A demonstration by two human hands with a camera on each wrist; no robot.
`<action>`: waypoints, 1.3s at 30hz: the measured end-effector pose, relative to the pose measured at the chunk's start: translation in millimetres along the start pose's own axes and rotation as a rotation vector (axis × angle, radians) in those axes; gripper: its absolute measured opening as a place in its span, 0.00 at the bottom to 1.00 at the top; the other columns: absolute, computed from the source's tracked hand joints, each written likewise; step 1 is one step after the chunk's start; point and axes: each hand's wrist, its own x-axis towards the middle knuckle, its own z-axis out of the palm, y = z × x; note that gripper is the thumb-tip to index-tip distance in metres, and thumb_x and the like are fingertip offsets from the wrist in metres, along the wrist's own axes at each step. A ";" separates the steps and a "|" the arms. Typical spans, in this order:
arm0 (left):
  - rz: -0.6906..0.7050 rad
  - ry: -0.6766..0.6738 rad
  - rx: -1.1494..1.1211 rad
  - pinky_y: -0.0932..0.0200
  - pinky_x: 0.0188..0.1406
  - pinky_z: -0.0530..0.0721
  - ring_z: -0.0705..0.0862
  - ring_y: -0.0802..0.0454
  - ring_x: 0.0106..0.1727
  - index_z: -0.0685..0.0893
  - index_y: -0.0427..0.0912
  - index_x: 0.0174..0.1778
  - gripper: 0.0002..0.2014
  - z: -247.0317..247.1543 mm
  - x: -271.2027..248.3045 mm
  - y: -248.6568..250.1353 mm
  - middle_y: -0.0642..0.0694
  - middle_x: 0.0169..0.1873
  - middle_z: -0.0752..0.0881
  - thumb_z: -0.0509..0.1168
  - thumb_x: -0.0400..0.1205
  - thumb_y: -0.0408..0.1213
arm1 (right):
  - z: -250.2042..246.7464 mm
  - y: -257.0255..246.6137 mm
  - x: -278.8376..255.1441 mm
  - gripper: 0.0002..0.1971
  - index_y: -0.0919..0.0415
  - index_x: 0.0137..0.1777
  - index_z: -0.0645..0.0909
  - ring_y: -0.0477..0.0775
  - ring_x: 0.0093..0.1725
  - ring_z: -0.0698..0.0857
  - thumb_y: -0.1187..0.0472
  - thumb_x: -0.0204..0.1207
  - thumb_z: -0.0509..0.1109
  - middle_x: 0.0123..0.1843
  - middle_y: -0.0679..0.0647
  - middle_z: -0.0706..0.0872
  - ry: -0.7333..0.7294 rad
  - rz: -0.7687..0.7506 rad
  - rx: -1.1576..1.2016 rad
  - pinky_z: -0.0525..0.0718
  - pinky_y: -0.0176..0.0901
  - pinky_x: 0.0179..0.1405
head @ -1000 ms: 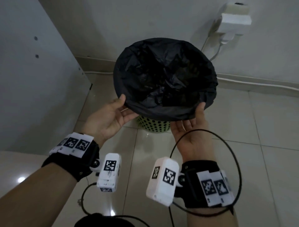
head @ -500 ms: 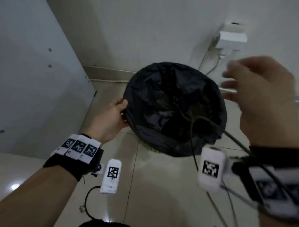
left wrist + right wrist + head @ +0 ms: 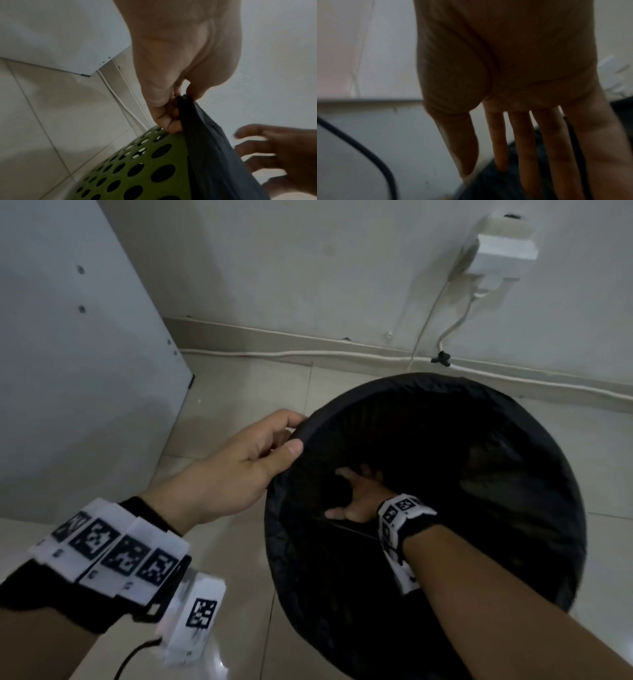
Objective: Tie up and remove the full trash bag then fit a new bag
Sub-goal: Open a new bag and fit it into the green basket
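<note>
A black trash bag (image 3: 479,440) lines a round green perforated bin (image 3: 137,169), its edge folded over the rim. My left hand (image 3: 274,440) pinches the bag's rim at the left side between thumb and fingers; the left wrist view shows the same left hand (image 3: 173,119) and the dark bag (image 3: 214,155) beside it. My right hand (image 3: 352,498) reaches down inside the bag with straight, spread fingers (image 3: 522,142) and holds nothing. The bin's inside is dark and its bottom is hidden.
A white cabinet panel (image 3: 68,371) stands to the left. The wall behind carries a white socket block (image 3: 500,251) with cables running down and along the skirting (image 3: 308,354). Tiled floor (image 3: 222,542) lies around the bin. A black cable (image 3: 359,148) hangs from my wrist gear.
My right hand left the front rim, rose up, and has now gone down inside the bag. My left hand shifted to a pinch on the left rim. The view moved closer.
</note>
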 end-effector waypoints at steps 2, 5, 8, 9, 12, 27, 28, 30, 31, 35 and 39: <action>0.004 0.011 0.014 0.54 0.47 0.84 0.83 0.44 0.46 0.77 0.40 0.65 0.12 0.0 -0.5 -0.7 0.28 0.52 0.82 0.54 0.89 0.36 | 8.7 -4.1 3.9 0.52 0.40 0.87 0.41 0.71 0.87 0.43 0.30 0.71 0.68 0.89 0.58 0.41 -0.019 0.018 -0.056 0.54 0.63 0.84; 0.000 0.042 0.020 0.58 0.44 0.82 0.82 0.47 0.45 0.77 0.40 0.65 0.11 0.7 2.1 0.4 0.28 0.52 0.82 0.53 0.90 0.35 | -8.6 -11.6 -4.2 0.43 0.49 0.89 0.43 0.67 0.88 0.48 0.34 0.81 0.58 0.90 0.58 0.45 -0.079 -0.032 -0.117 0.54 0.58 0.85; -0.008 0.026 0.052 0.53 0.45 0.81 0.82 0.44 0.45 0.77 0.43 0.65 0.11 1.5 4.4 2.0 0.28 0.51 0.82 0.53 0.90 0.37 | -36.7 -14.7 -18.8 0.30 0.58 0.81 0.71 0.63 0.79 0.72 0.43 0.84 0.59 0.82 0.58 0.72 -0.027 -0.120 -0.179 0.71 0.48 0.76; -0.006 0.019 0.057 0.52 0.45 0.81 0.82 0.44 0.45 0.77 0.45 0.65 0.11 2.6 5.3 3.3 0.30 0.51 0.83 0.54 0.90 0.39 | -39.6 -13.5 -19.1 0.27 0.58 0.76 0.76 0.62 0.74 0.76 0.44 0.83 0.63 0.78 0.58 0.77 -0.054 -0.124 -0.206 0.75 0.46 0.72; -0.002 0.004 0.064 0.50 0.46 0.82 0.84 0.47 0.46 0.79 0.50 0.64 0.13 8.8 6.5 7.3 0.37 0.50 0.85 0.56 0.86 0.46 | -21.8 -1.6 -7.8 0.37 0.51 0.83 0.67 0.59 0.80 0.70 0.44 0.75 0.73 0.84 0.53 0.69 -0.217 -0.047 -0.226 0.73 0.44 0.72; -0.044 0.004 0.106 0.37 0.55 0.84 0.86 0.39 0.50 0.79 0.54 0.60 0.13 22.5 23.5 25.5 0.41 0.50 0.87 0.57 0.82 0.50 | -86.0 40.4 -54.2 0.24 0.60 0.75 0.79 0.58 0.66 0.84 0.51 0.81 0.71 0.70 0.56 0.84 -0.084 -0.007 0.098 0.82 0.47 0.61; -0.045 0.004 0.110 0.37 0.55 0.84 0.86 0.39 0.50 0.79 0.54 0.60 0.14 22.5 24.3 26.1 0.40 0.50 0.88 0.57 0.81 0.50 | -88.6 53.0 -55.0 0.25 0.60 0.76 0.78 0.60 0.69 0.82 0.51 0.82 0.70 0.74 0.59 0.82 -0.030 0.036 0.036 0.79 0.45 0.64; -0.041 0.003 0.120 0.36 0.56 0.83 0.86 0.39 0.51 0.79 0.55 0.59 0.13 23.1 26.0 26.4 0.40 0.50 0.88 0.57 0.81 0.50 | -90.1 73.2 -58.2 0.26 0.61 0.79 0.73 0.61 0.77 0.75 0.50 0.85 0.66 0.80 0.61 0.75 0.002 0.130 -0.047 0.72 0.41 0.68; -0.040 0.002 0.120 0.36 0.56 0.83 0.86 0.39 0.51 0.79 0.55 0.59 0.13 23.6 26.7 25.8 0.40 0.50 0.88 0.57 0.81 0.50 | -89.7 77.3 -61.1 0.27 0.62 0.81 0.71 0.61 0.78 0.74 0.50 0.85 0.65 0.82 0.61 0.73 0.005 0.153 -0.055 0.71 0.39 0.67; -0.037 0.005 0.129 0.34 0.58 0.83 0.85 0.34 0.55 0.80 0.54 0.60 0.13 24.8 32.9 24.3 0.39 0.50 0.88 0.57 0.82 0.49 | -78.9 70.4 -56.9 0.36 0.57 0.84 0.66 0.62 0.80 0.71 0.37 0.81 0.63 0.84 0.59 0.70 -0.028 0.109 -0.060 0.68 0.45 0.75; -0.010 0.002 0.117 0.38 0.51 0.84 0.86 0.38 0.50 0.80 0.53 0.60 0.09 26.8 38.2 23.7 0.38 0.50 0.87 0.57 0.88 0.45 | -50.5 27.2 -44.9 0.39 0.57 0.78 0.75 0.61 0.76 0.76 0.31 0.74 0.68 0.78 0.55 0.77 -0.151 -0.011 -0.177 0.73 0.49 0.72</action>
